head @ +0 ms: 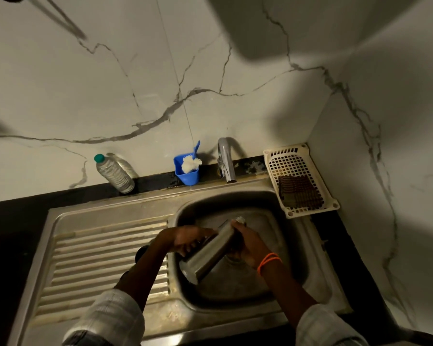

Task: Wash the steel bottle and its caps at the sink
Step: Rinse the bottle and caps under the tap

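Both hands hold the steel bottle [210, 250] tilted over the sink [235, 283]: left hand [185, 239] clasps mid-body, right hand [248, 243] the neck. Rigid, likely wet and slippery; best held around the body.

White marble-look wall [140, 78] with grey veins behind the sink, seam line running down it. Second wall [390, 136] meets it at a corner on the right, same veining. Dim light, large soft shadows across the upper wall and left edge. Black surface [15, 221] runs along the wall base. Steel sink [235, 188] set in it, ribbed drainboard [105, 260] on the left. Chrome tap [226, 158] at the back rim. Blue holder [187, 171] with a white brush beside the tap. Clear plastic bottle [114, 173], green cap, stands further left against the wall. Cream basket [300, 178] in the corner, dark cloth inside.
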